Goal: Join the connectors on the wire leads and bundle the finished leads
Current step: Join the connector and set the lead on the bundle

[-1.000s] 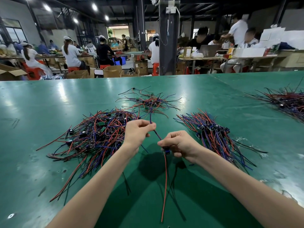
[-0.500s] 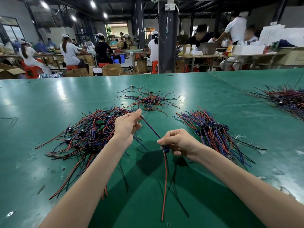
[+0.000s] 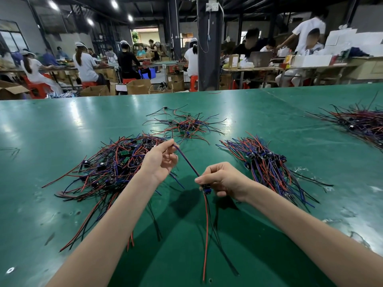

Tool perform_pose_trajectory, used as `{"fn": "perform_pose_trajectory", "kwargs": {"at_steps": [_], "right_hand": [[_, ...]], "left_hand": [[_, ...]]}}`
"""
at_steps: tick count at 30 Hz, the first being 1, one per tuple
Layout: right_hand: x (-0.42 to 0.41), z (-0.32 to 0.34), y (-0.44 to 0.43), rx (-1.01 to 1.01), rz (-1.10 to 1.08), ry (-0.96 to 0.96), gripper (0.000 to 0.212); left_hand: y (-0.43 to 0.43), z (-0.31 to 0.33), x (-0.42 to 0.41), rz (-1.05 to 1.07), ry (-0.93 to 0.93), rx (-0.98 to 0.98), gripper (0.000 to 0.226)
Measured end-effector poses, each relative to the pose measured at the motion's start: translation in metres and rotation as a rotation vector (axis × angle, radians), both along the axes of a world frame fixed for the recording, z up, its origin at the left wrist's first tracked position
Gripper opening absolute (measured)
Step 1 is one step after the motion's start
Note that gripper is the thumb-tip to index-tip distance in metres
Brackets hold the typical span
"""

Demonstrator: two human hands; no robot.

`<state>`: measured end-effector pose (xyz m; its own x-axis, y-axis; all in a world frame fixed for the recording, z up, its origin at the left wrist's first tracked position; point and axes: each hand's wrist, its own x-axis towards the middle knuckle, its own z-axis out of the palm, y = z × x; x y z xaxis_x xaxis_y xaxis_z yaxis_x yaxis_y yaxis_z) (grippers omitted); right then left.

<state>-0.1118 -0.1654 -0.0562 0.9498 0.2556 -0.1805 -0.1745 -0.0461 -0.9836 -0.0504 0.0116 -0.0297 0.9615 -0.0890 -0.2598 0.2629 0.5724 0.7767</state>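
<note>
My right hand (image 3: 222,179) grips a small blue connector (image 3: 206,188) above the green table (image 3: 62,125). From the connector a red and a black wire (image 3: 206,235) hang down toward me. A blue-purple wire lead (image 3: 187,162) runs taut from the connector up to my left hand (image 3: 161,160), which pinches its far end between thumb and forefinger. A big loose pile of red, blue and black leads (image 3: 112,170) lies left of my left hand. A neater pile of leads (image 3: 267,162) lies right of my right hand.
A smaller tangle of leads (image 3: 184,125) sits farther back in the middle. Another pile (image 3: 360,123) lies at the far right of the table. Beyond the table's far edge stand a dark pillar (image 3: 208,50), cardboard boxes and several seated people at benches.
My left hand has slid along the blue-purple lead to its end and opened its lower fingers, drawing the wire straight. My right hand has stayed put on the connector.
</note>
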Motion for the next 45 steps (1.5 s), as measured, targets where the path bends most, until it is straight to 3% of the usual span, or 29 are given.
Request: {"fn": "perform_pose_trajectory", "kwargs": {"at_steps": [7, 21, 45], "right_hand": [[-0.002, 0.0, 0.001, -0.04, 0.042, 0.014, 0.031], [-0.007, 0.005, 0.003, -0.044, 0.07, -0.019, 0.028], [-0.009, 0.0, 0.004, -0.014, 0.077, -0.073, 0.023]], "left_hand": [[-0.001, -0.006, 0.001, 0.125, -0.149, 0.257, 0.01], [-0.004, 0.002, -0.004, 0.065, -0.036, 0.038, 0.021], [-0.007, -0.011, -0.006, 0.055, -0.178, 0.313, 0.013]]}}
